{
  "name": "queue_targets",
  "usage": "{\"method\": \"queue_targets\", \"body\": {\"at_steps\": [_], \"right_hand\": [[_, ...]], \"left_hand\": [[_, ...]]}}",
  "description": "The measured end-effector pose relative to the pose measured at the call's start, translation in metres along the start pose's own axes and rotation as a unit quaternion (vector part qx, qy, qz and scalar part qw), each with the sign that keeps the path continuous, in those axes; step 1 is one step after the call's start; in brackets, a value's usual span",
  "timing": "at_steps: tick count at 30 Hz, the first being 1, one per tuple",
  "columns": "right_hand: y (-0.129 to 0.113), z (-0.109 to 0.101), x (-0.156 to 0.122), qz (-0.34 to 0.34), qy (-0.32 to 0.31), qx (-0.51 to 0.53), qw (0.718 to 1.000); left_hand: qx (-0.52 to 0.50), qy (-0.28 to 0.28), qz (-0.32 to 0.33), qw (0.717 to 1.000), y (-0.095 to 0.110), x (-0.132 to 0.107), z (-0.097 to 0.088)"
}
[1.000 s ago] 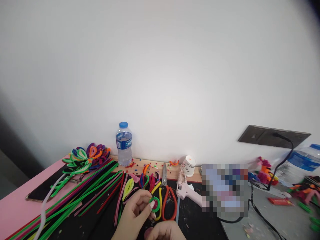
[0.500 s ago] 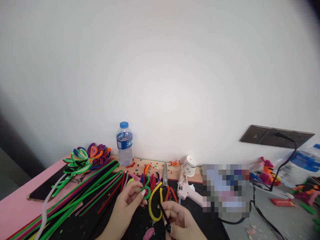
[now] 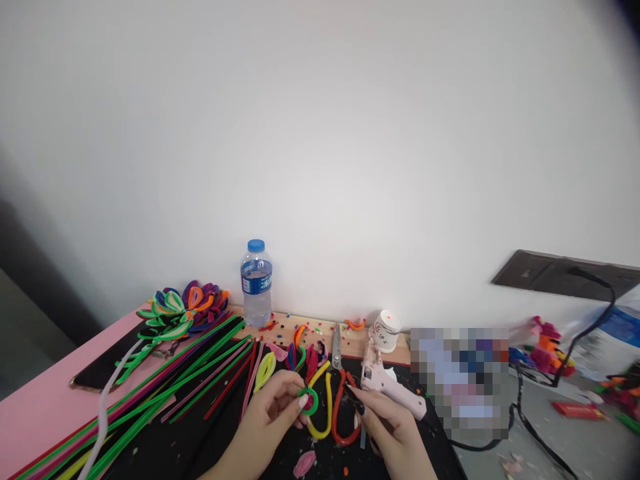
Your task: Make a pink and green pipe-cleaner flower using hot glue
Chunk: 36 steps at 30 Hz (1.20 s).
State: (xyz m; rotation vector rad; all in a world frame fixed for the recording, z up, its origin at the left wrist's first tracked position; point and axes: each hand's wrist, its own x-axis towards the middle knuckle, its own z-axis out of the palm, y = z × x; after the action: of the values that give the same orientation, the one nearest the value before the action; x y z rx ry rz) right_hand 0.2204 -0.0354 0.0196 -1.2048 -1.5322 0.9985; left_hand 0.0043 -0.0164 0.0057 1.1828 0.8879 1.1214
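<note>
My left hand is closed, with thumb and fingertips pinching a small green pipe-cleaner ring that has a dark red middle. My right hand is closed too, its fingertips around a thin black piece whose kind I cannot make out. Between the hands lie a yellow U-shaped loop and scissors with red looped handles, blades toward the wall. Partly behind the left hand is a yellow pipe-cleaner bundle. A pink fuzzy piece lies on the black mat.
Long pipe cleaners spread at left beside a phone and a pipe-cleaner flower. A water bottle stands by the wall. Right of the hands are a glue gun, a paper cup and a black cable.
My right hand has moved up and to the right with the black piece, uncovering more of the red handles. My left hand and the green ring shifted slightly right; the view has shifted a little.
</note>
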Motion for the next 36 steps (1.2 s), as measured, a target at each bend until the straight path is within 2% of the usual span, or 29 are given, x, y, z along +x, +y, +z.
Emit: {"method": "queue_targets", "body": {"at_steps": [4,8,11,15,20,26,36], "right_hand": [[0.001,0.003,-0.003,-0.038,0.005,-0.041,0.998],[0.0,0.008,-0.004,-0.044,0.019,0.004,0.999],[0.004,0.012,-0.005,0.045,0.002,0.095,0.994],[0.012,0.016,-0.005,0.192,-0.034,0.214,0.957],[0.013,0.02,-0.004,0.268,-0.062,0.29,0.917],[0.014,0.024,-0.004,0.295,-0.075,0.328,0.894],[0.03,0.031,-0.006,0.271,-0.077,0.356,0.891]], "left_hand": [[0.007,-0.012,-0.01,1.0,0.0,-0.002,0.001],[0.015,-0.027,-0.016,0.999,-0.002,-0.003,0.001],[0.028,-0.038,-0.018,0.999,-0.004,-0.003,0.001],[0.038,-0.053,-0.004,0.998,-0.007,-0.005,0.001],[0.053,-0.066,0.024,0.996,-0.008,-0.009,0.002],[0.085,-0.076,0.033,0.993,-0.001,-0.011,0.005],[0.106,-0.074,0.045,0.991,0.003,-0.012,0.006]]}}
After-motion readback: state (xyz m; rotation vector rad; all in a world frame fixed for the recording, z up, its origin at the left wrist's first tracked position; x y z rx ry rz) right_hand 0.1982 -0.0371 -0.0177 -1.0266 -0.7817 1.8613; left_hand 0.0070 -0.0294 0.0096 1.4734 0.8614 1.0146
